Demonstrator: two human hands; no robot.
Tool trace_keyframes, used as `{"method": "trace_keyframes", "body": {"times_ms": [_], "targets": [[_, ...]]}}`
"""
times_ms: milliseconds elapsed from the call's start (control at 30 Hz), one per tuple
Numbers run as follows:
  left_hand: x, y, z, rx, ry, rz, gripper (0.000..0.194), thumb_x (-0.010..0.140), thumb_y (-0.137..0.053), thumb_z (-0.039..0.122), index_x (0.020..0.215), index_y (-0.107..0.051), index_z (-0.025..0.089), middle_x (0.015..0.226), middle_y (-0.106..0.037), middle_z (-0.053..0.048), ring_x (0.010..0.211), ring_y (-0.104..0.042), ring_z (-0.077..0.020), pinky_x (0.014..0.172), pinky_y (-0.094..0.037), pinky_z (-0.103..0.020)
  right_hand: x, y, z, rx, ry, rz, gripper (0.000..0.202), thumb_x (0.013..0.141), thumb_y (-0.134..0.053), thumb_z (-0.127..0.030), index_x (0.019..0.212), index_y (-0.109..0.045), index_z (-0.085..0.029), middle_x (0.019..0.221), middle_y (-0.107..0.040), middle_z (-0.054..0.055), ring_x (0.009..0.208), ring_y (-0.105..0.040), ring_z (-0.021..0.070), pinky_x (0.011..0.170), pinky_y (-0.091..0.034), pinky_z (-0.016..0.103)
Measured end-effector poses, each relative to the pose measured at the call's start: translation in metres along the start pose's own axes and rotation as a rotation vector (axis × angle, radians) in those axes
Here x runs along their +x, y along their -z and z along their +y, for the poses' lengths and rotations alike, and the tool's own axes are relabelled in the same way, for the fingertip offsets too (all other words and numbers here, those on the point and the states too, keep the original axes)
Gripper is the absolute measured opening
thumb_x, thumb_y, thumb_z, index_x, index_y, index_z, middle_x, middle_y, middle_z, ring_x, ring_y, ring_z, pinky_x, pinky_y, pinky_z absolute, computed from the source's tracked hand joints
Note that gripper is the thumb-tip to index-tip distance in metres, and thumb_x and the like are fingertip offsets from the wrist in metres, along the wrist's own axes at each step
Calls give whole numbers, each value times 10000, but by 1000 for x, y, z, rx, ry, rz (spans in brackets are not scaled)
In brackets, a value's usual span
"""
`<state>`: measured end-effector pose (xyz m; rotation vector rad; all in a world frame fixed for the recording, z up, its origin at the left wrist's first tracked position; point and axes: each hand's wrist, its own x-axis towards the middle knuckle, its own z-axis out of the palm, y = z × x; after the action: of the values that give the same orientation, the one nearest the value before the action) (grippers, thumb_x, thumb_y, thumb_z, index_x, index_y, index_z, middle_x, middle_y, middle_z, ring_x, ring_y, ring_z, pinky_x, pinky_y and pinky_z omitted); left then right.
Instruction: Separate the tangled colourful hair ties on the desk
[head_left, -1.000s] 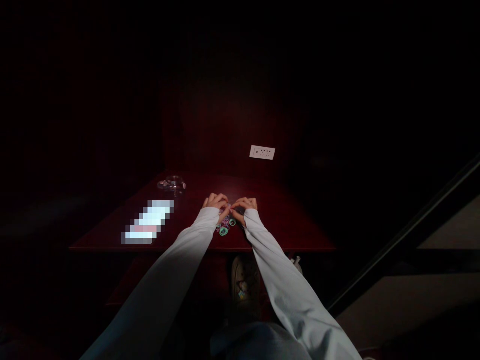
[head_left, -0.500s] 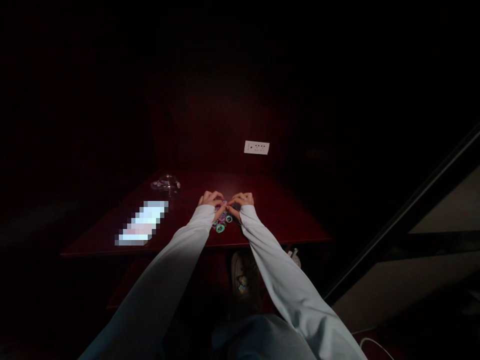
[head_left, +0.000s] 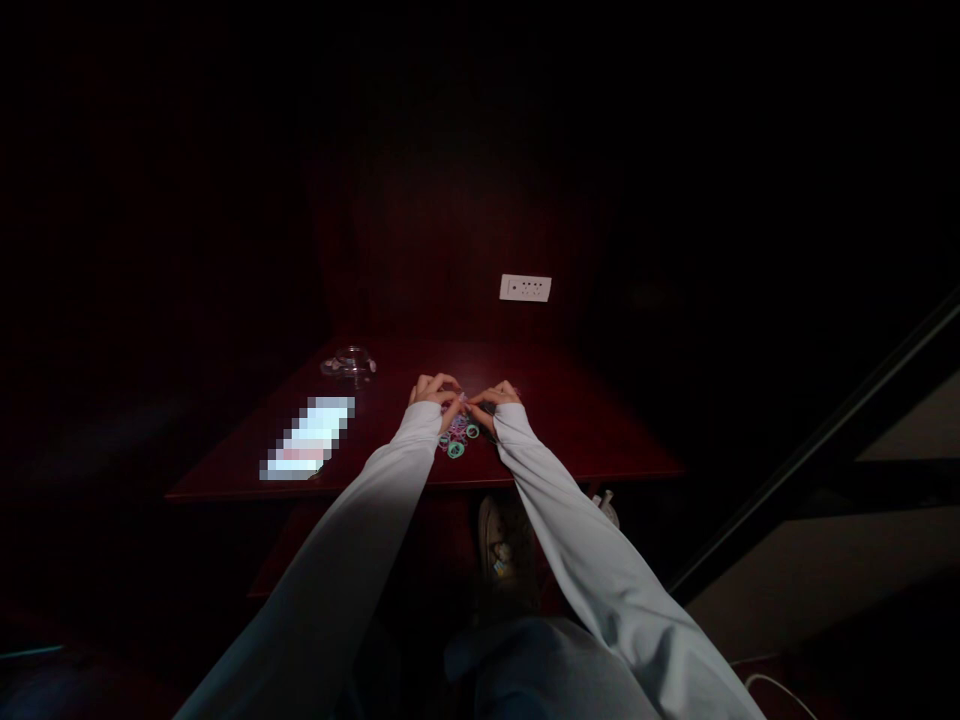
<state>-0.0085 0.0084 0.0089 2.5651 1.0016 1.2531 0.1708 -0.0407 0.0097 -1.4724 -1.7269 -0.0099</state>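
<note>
A small pile of purple, pink and green hair ties [head_left: 455,450] lies on the dark red table, close to its front edge. Above the pile, my left hand [head_left: 434,391] pinches a pale purple hair tie [head_left: 463,398] between thumb and fingertips. My right hand [head_left: 498,397] meets it from the other side, its fingers closed on the same tie. The fingertips of both hands nearly touch, and the exact grip is too small to make out. Both wrists partly cover the pile.
On the left of the table [head_left: 600,440] lies a bright, pixelated rectangle [head_left: 311,440]. Behind it stands a small clear container [head_left: 354,361] with pinkish bits beside it. A white socket plate [head_left: 525,288] is on the back wall. Below the table a shoe [head_left: 495,545] shows.
The whole view has shifted a little, so the table and socket sit further right. Between my fingertips the pale purple hair tie shows more plainly now. Both hands stay together over the pile.
</note>
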Motion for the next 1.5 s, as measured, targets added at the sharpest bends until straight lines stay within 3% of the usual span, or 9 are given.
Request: {"method": "trace_keyframes", "body": {"times_ms": [267, 567, 733, 833, 1033, 1333, 1500], "targets": [[3, -5, -5, 10, 17, -8, 247, 954, -694, 363, 742, -778, 266, 1215, -724, -9, 1093, -509, -263, 936, -456, -422, -4, 3, -6, -26, -51, 4, 211, 914, -724, -461, 868, -868, -313, 841, -774, 45, 899, -580, 250, 820, -488, 378], [5, -7, -1, 26, 77, 7, 196, 937, -699, 266, 747, -746, 248, 1239, -706, -19, 1093, -498, -269, 947, -447, -431, -8, 10, -13, 8, -48, -32, 217, 954, -678, -421, 973, -868, -318, 880, -786, 38, 954, -599, 251, 848, -488, 377], [4, -5, 1, 21, 75, 13, 133, 938, -684, 246, 821, -748, 255, 1232, -699, -25, 1086, -497, -265, 948, -442, -429, -7, 9, -9, -34, -112, 78, 273, 1006, -604, -428, 1032, -843, -297, 959, -776, 48, 1003, -591, 254, 890, -470, 374], [4, -6, 2, 20, 76, 22, 144, 945, -666, 246, 823, -742, 253, 1232, -698, -25, 1081, -499, -261, 949, -443, -425, -8, 10, -9, -60, -136, 103, 375, 1056, -506, -457, 991, -834, -286, 1011, -774, 54, 1030, -562, 254, 944, -431, 383], [4, -5, 1, 4, 65, 17, 137, 947, -656, 257, 844, -747, 262, 1232, -700, -23, 1080, -497, -261, 956, -444, -423, -9, 6, -10, -97, -150, 16, 528, 1074, -441, -546, 820, -829, -293, 1046, -764, 44, 1088, -518, 261, 1031, -331, 423], [4, -9, 0, 7, 70, 16, 149, 958, -641, 279, 859, -751, 265, 1236, -707, -21, 1097, -508, -262, 966, -453, -425, -6, 0, -5, -94, -187, 49, 472, 1026, -531, -582, 769, -796, -287, 1056, -775, 34, 1092, -501, 275, 991, -311, 443], [3, -7, 0, 0, 64, 15, 146, 963, -644, 285, 866, -751, 267, 1227, -705, -23, 1103, -507, -261, 973, -450, -420, -7, -1, -6, -100, -180, 103, 543, 1036, -466, -638, 779, -795, -291, 1058, -779, 39, 1084, -508, 280, 966, -291, 452]]}}
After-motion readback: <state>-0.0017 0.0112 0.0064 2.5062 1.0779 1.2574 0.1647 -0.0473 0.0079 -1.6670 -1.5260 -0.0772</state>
